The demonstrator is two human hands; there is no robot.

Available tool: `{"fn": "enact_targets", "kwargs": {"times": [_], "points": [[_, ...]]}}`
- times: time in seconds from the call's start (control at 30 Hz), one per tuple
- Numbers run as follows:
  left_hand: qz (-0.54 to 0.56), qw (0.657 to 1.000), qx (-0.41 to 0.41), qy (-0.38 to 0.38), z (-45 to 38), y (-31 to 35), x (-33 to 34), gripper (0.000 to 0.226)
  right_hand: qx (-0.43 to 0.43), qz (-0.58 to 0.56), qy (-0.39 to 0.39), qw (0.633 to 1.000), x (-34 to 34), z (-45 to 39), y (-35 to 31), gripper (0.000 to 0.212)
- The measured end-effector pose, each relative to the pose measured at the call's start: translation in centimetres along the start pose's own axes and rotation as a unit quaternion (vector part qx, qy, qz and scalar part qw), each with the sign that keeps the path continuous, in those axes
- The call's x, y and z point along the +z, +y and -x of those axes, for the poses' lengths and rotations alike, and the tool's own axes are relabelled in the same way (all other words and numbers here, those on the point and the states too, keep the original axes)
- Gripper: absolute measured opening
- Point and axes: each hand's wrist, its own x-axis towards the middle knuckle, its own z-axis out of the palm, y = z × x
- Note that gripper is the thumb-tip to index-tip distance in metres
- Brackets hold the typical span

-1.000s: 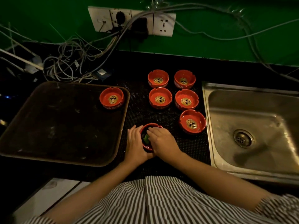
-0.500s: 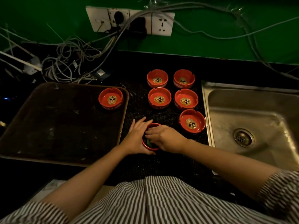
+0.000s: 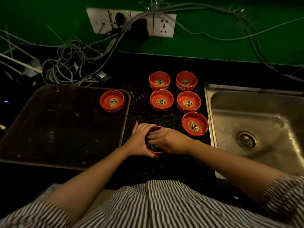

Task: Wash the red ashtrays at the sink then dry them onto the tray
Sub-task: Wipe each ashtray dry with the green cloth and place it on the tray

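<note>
While both hands grip one, seven red ashtrays [image 3: 161, 101], one tray [image 3: 49, 129], one sink [image 3: 246, 112]

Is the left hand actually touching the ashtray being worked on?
Touching. The head view shows the left hand curled round the ashtray, its fingers wrapping the rim's left side.

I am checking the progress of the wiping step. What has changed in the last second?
The right hand turned from upright to lying sideways across the red round ashtray that the left hand grips, its fingers still working inside. The ashtray on the dark tray, five others and the steel sink stayed.
</note>
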Motion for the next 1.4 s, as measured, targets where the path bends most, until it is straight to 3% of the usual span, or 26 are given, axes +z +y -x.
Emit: {"fn": "enact_targets", "kwargs": {"times": [0.1,0.2,0.3,0.4,0.5,0.6,0.67,0.73,0.83,0.93,1.03,1.13,1.2,1.27,1.33,1.4], "points": [[-0.014,1.0,-0.009,-0.022,0.1,0.5,-0.3,0.126,0.013,0.008,0.011,1.0,0.2,0.0,0.2,0.03],[-0.04,0.993,-0.072,0.081,2.2,2.1,2.3,0.124,0.123,0.063,0.113,0.984,2.7,0.1,-1.5,0.032],[-0.038,0.97,-0.145,0.194,3.0,3.8,5.2,0.093,0.252,0.105,0.146,0.951,4.7,-0.7,-3.6,0.039],[-0.012,0.954,-0.176,0.241,2.4,4.0,5.8,0.069,0.29,0.1,0.152,0.939,5.2,-1.6,-4.4,0.042],[0.019,0.975,-0.121,0.187,2.1,2.3,4.2,0.092,0.194,0.063,0.137,0.969,3.8,-0.9,-3.4,0.032],[0.004,0.999,-0.031,0.035,0.7,0.2,1.0,0.115,0.066,-0.012,0.059,0.996,1.5,0.3,-1.0,0.028],[-0.024,0.999,0.009,-0.027,-0.2,-0.3,-0.6,0.118,0.048,-0.027,0.016,0.998,0.6,0.4,0.0,0.03],[-0.032,0.999,0.008,-0.024,0.0,-0.2,-0.6,0.12,0.075,-0.012,0.042,0.996,1.2,0.1,-0.1,0.029],[-0.041,0.993,-0.077,0.074,2.2,1.1,1.9,0.125,0.203,0.025,0.171,0.964,3.5,-0.6,-2.4,0.029],[-0.036,0.971,-0.146,0.186,3.2,3.0,4.7,0.101,0.304,0.066,0.225,0.923,4.9,-1.5,-4.3,0.026],[-0.029,0.956,-0.167,0.241,2.6,3.5,5.3,0.084,0.285,0.07,0.225,0.929,4.6,-1.8,-4.3,0.028],[-0.013,0.975,-0.12,0.185,2.1,1.7,4.0,0.106,0.144,0.076,0.146,0.976,3.0,-0.8,-3.1,0.028],[0.006,0.993,-0.062,0.101,1.4,0.5,2.0,0.117,0.053,0.046,0.065,0.995,1.4,-0.2,-1.5,0.028],[0.001,1.0,-0.016,0.013,0.4,-0.1,0.1,0.121,0.02,0.002,-0.005,1.0,0.1,0.0,-0.4,0.031],[-0.002,1.0,0.0,-0.017,0.1,-0.1,-0.5,0.12,0.028,-0.002,0.0,1.0,0.2,0.1,-0.3,0.029],[-0.006,1.0,-0.02,0.007,0.7,0.5,0.4,0.119,0.082,0.03,0.073,0.994,1.3,0.1,-1.3,0.028]]}}
